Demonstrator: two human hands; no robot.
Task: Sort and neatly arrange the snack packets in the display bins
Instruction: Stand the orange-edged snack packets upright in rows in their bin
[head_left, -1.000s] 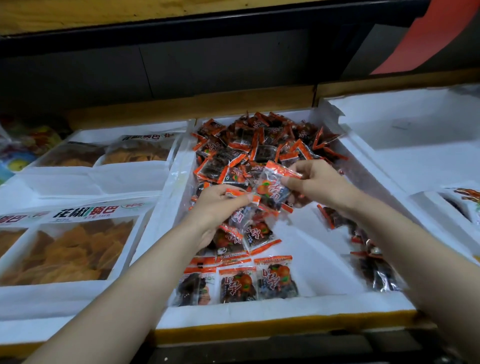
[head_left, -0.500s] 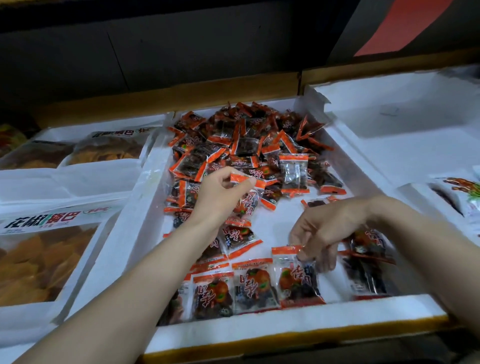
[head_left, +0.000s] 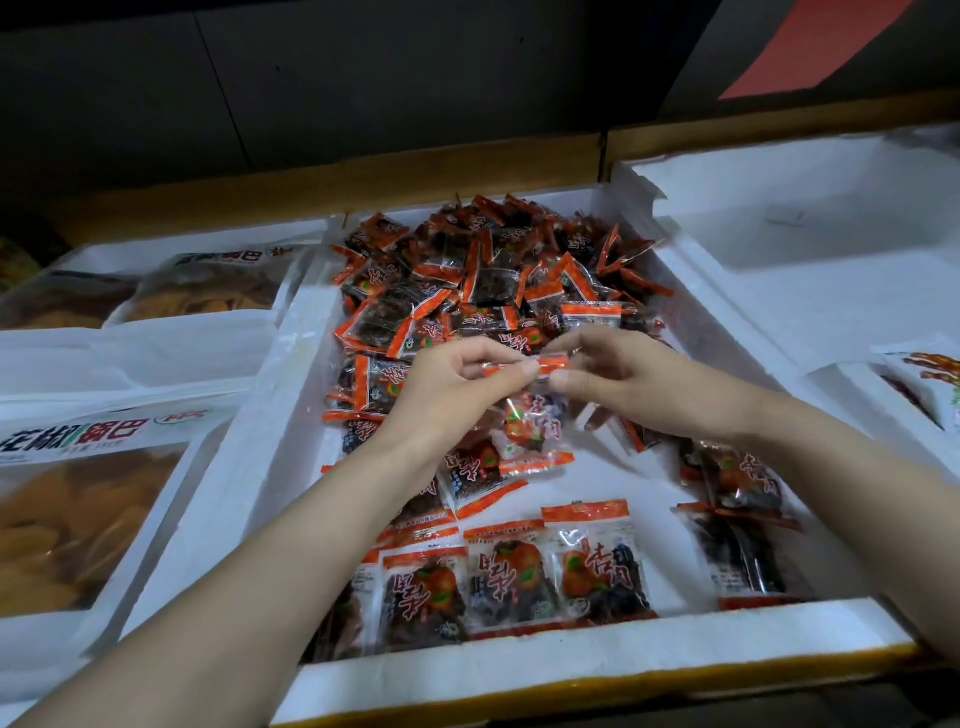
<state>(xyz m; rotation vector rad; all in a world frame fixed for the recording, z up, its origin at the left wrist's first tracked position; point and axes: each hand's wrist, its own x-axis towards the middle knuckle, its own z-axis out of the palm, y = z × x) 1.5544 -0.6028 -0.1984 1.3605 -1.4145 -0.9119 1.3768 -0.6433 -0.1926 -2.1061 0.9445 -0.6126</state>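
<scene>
White foam bin (head_left: 519, 657): left hand (head_left: 441, 395) and right hand (head_left: 636, 387) pinch one packet (head_left: 527, 426) by its top seal, long axis hanging down. Loose pile (head_left: 488, 270) behind, neat row (head_left: 519, 577) in front.

In the bin (head_left: 571, 662), a heap of packets (head_left: 483, 280) lies behind a row of packets (head_left: 514, 577) along the front wall.

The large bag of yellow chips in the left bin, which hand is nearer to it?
Left. The left hand is right of the bag, over the middle bin; the right hand is farther right, across the small packet both hands pinch.
</scene>
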